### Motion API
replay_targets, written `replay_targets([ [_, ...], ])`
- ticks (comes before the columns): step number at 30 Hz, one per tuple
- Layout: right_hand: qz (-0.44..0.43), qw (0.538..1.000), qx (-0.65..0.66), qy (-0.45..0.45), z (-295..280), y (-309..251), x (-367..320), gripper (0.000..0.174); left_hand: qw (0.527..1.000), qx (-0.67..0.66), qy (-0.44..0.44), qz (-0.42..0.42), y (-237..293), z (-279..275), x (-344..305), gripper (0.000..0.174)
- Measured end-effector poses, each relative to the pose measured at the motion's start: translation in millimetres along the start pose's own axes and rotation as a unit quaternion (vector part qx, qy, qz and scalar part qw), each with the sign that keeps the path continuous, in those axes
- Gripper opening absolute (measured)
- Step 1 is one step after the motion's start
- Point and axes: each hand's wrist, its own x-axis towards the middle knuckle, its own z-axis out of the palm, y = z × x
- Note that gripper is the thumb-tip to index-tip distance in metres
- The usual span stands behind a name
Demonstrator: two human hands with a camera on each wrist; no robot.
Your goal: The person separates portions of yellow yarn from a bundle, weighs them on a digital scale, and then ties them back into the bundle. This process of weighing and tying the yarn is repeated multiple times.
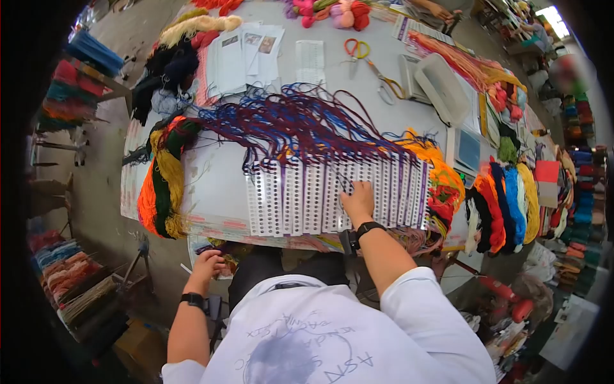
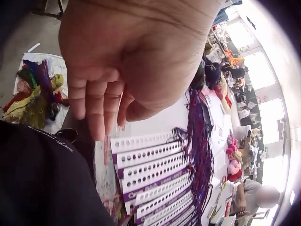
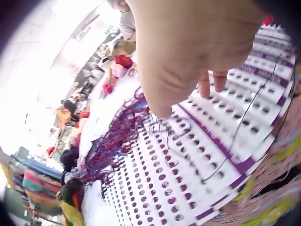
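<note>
Perforated white cards with purple bands (image 1: 294, 198) lie overlapped in a row along the table's near edge. Maroon and blue threads (image 1: 288, 125) hang from their far ends and spread over the table. My right hand (image 1: 359, 200) is over the middle of the row, fingers bent downward, thumb and fingertips at a thin dark thread (image 3: 242, 115). That thread loops loosely across the cards; the index fingertip is hidden behind the thumb in the right wrist view. My left hand (image 1: 208, 264) hangs beside the near edge, fingers loosely bent and holding nothing.
An orange, green and yellow yarn skein (image 1: 160, 179) hangs over the left edge. Scissors (image 1: 387, 86), paper sheets (image 1: 246, 51) and a clear plastic box (image 1: 441, 86) lie farther back. More skeins (image 1: 505, 205) drape over the right side. Another person's hand (image 1: 438, 11) is at the far edge.
</note>
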Motion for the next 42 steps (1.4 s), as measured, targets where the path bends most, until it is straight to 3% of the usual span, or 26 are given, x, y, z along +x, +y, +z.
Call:
replay_targets([
  [2,0.034,0.994,-0.017,0.107,-13.9,44.5,-12.8,0.011,1.0,-0.006,0.02,0.023,-16.4,12.4,-16.0,0.026],
  [3,0.031,0.995,0.033,0.083,67.9,-61.5,8.0,0.011,0.997,0.02,0.068,0.024,38.6,-109.4,-2.4,0.026],
  [6,0.037,0.987,-0.063,0.141,48.7,-41.1,6.0,0.008,0.993,-0.047,0.101,0.024,35.8,-123.0,19.0,0.024],
  [11,0.006,0.982,-0.131,0.138,27.2,-83.0,32.8,0.017,0.991,-0.074,0.108,0.023,52.1,-145.9,46.6,0.025],
  [12,0.032,0.983,0.134,0.121,28.5,-97.4,48.4,0.021,0.992,-0.079,0.098,0.024,55.6,-147.1,52.6,0.025],
  [13,0.06,0.914,0.39,0.093,28.3,-108.1,64.4,0.025,0.993,-0.082,0.088,0.023,59.0,-147.8,57.7,0.024],
  [14,0.058,0.9,0.433,0.0,10.4,-128.1,81.1,0.027,0.993,-0.086,0.085,0.018,63.0,-145.8,62.3,0.024],
  [15,0.058,0.874,0.472,-0.094,-16.2,-157.3,98.0,0.029,0.995,-0.074,0.071,0.011,68.1,-142.0,65.8,0.024],
  [17,0.055,0.927,0.329,-0.17,-52.1,-205.3,139.5,0.029,0.998,-0.051,0.048,0.004,82.8,-134.7,74.3,0.024],
  [21,-0.053,0.927,0.281,-0.242,-77.0,-275.0,244.8,0.016,0.998,-0.038,0.027,0.048,104.1,-132.1,101.2,0.024],
  [22,-0.2,0.932,0.255,-0.163,-87.5,-290.8,254.3,0.016,0.997,-0.058,0.024,0.051,110.3,-130.8,106.9,0.023],
  [23,-0.344,0.907,0.231,-0.081,-98.6,-310.8,260.4,0.02,0.995,-0.077,0.028,0.055,118.2,-129.5,109.7,0.023],
  [26,-0.354,0.92,0.159,0.048,-121.3,-365.9,257.7,0.028,0.992,-0.087,0.046,0.079,146.8,-132.4,115.2,0.023],
  [27,-0.375,0.914,0.102,0.115,-119.2,-363.7,252.5,0.029,0.993,-0.075,0.04,0.085,152.8,-134.5,122.7,0.023],
  [29,-0.404,0.894,0.146,0.132,-84.7,-335.1,246.9,0.03,0.982,-0.051,0.087,0.159,167.5,-139.4,138.6,0.025],
  [30,-0.342,0.932,0.093,0.076,-76.1,-330.7,216.8,0.028,0.981,-0.052,0.094,0.161,173.5,-144.9,153.5,0.025],
  [31,-0.251,0.965,0.072,-0.014,-55.2,-308.9,198.0,0.025,0.942,0.003,0.221,0.253,177.8,-150.1,170.4,0.027],
  [32,-0.21,0.967,0.109,-0.099,-38.1,-292.6,168.8,0.02,0.876,0.059,0.339,0.338,184.7,-156.9,185.0,0.029],
  [33,-0.272,0.948,0.125,-0.111,-7.6,-247.5,154.9,0.018,0.876,0.059,0.34,0.338,196.1,-164.8,196.9,0.029],
  [34,-0.225,0.951,0.148,-0.148,-0.5,-237.2,118.1,0.016,0.865,0.04,0.382,0.322,208.3,-172.5,208.1,0.031],
  [35,-0.252,0.949,0.111,-0.154,10.1,-219.0,93.1,0.014,0.853,0.02,0.423,0.305,220.3,-180.2,220.4,0.033],
  [37,-0.091,0.957,0.135,-0.242,29.7,-177.2,42.8,0.016,0.868,-0.018,0.411,0.276,236.0,-197.0,251.0,0.04],
  [39,-0.005,0.944,0.177,-0.278,32.4,-158.7,-2.0,0.019,0.895,0.044,0.406,0.181,252.6,-202.8,263.1,0.047],
  [42,0.059,0.93,0.206,-0.298,32.4,-141.7,-37.2,0.02,0.898,0.031,0.388,0.205,263.9,-206.5,262.0,0.046],
])
